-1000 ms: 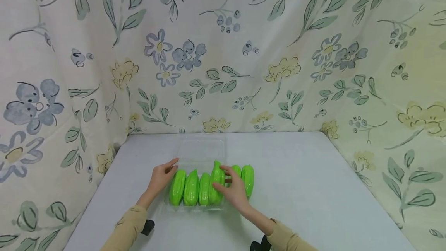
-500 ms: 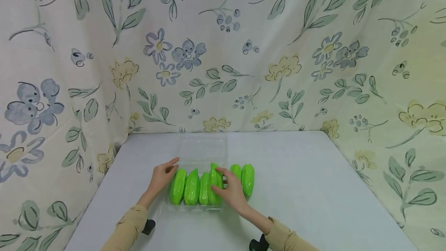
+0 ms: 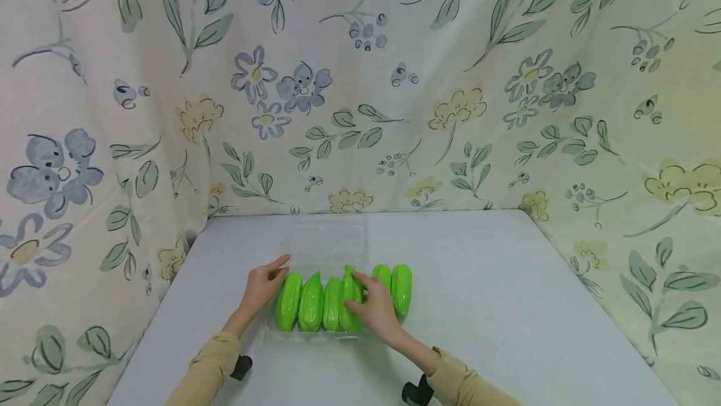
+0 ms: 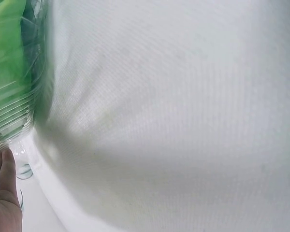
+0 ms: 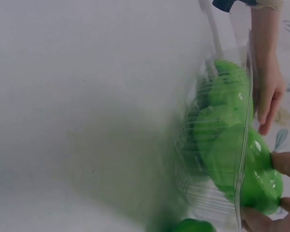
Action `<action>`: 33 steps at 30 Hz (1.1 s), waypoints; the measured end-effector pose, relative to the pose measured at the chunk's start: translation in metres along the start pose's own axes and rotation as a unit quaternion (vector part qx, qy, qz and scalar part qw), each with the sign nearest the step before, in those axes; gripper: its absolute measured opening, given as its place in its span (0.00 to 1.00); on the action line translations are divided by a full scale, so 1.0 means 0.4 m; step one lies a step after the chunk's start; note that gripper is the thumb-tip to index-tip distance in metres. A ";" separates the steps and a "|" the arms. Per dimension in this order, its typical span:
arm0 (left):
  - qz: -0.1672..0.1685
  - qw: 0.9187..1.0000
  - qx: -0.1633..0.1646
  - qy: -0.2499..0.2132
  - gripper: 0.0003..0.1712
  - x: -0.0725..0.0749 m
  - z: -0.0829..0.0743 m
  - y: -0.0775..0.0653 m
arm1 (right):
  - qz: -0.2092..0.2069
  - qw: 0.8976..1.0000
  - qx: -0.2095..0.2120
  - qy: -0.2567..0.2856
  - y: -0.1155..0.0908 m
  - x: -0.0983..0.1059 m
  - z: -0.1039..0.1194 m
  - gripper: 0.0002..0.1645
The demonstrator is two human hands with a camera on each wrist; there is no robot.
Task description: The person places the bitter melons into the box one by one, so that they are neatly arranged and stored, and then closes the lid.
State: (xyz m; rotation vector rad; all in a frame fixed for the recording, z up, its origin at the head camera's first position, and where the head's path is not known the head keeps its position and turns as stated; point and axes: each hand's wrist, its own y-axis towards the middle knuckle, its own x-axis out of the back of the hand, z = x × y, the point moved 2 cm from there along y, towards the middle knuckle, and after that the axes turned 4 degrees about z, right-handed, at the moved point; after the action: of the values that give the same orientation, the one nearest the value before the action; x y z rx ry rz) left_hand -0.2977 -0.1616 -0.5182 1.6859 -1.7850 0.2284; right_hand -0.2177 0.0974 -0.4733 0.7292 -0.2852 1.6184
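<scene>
My right hand [image 3: 376, 311] holds a shiny green toy bitter melon [image 3: 349, 322] between thumb and fingers at the right end of a clear plastic box [image 3: 315, 336]. In the right wrist view that bitter melon [image 5: 262, 181] leans partly above the box rim, its lower part behind the clear wall [image 5: 210, 200]. Three more bitter melons, the leftmost [image 3: 288, 303] among them, lie side by side in the box. My left hand [image 3: 262, 287] touches the box's far left corner with extended fingers. The left wrist view shows straight fingers [image 4: 7, 171] at the box's ribbed corner.
The box's clear lid [image 3: 328, 240] lies folded back behind it. Two bitter melons, one nearer the box [image 3: 382, 274] and one farther right [image 3: 402, 291], lie on the white table [image 3: 496, 306]. A floral cloth [image 3: 360, 162] hangs behind the table.
The bitter melon in my right hand shifts left and slightly down into line with the row, then a little back right. The left hand stays in place at the box corner.
</scene>
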 end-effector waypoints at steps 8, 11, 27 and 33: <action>-0.004 1.000 -0.005 0.000 0.19 -0.006 0.004 0.000 | -0.028 0.999 -0.007 -0.030 -0.002 0.003 0.006 0.34; -0.001 1.000 -0.001 0.001 0.19 -0.006 0.006 0.000 | -0.036 0.998 -0.008 -0.043 -0.001 0.003 0.003 0.34; 0.008 1.000 0.003 0.000 0.20 -0.002 0.009 -0.002 | -0.045 0.998 0.013 -0.049 0.005 -0.006 -0.022 0.29; 0.007 1.000 0.006 0.005 0.20 0.002 0.006 0.001 | -0.037 0.999 0.028 -0.008 0.008 -0.005 -0.028 0.28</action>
State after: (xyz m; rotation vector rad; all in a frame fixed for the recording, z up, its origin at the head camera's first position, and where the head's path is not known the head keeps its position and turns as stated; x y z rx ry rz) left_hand -0.2989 -0.1635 -0.5197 1.6785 -1.7913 0.2545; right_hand -0.2241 0.1017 -0.4825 0.7866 -0.2219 1.5572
